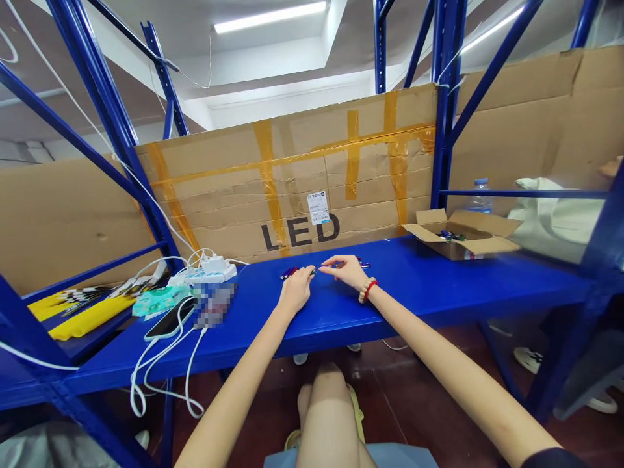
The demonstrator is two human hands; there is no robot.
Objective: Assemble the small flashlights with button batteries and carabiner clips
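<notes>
One white-framed phone with a dark screen [162, 324] lies far left on the blue metal tabletop [254, 296], white cables [141, 370] looping off the edge beside it. Next along, slim dark-red pieces [288, 273] sit just beyond the left hand [295, 290], and that hand is pinching a small dark, greenish piece [313, 272] at its fingertips, right at mid-table! Facing it comes the right hand [347, 270], thumb and forefinger drawn together; whether anything sits between them, I cannot tell. It looks like the close fingertip stage, small-part handling with both hands; the next move, I'd judge, calls for a steady left pinch and careful lining-up from the right. Beyond the right hand, more slim coloured pieces [364, 264]; farther right, an open brown cardboard box [444, 250] holds a jumble of small dark items [451, 235].
</notes>
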